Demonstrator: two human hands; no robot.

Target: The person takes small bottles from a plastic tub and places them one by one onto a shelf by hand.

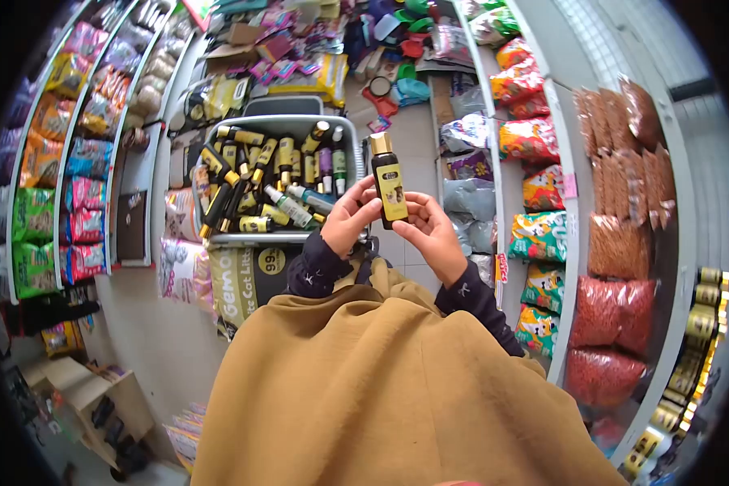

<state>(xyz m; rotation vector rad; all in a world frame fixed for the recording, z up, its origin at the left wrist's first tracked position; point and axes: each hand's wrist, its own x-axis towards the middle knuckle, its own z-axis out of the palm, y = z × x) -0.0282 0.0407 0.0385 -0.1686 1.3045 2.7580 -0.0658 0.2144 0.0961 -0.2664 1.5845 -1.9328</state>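
Between my two hands a black bottle (391,190) with a gold cap and a yellow label stands nearly upright, its label facing me. My left hand (353,217) touches its left side with the fingers behind it. On the lower right side, my right hand (429,235) pinches the bottle between thumb and fingers. To the left of my hands, a grey bin (283,237) holds many similar black bottles with yellow labels, plus a few green and white spray bottles (293,209). The bin rests on a sack of cat litter (247,283).
Shelves on the right carry colourful pet food bags (535,235) and clear bags of brown and red kibble (611,312). Packets (36,211) fill the left shelves. Yellow-labelled bottles (688,356) line the far right. Mixed goods (283,49) lie heaped beyond the bin.
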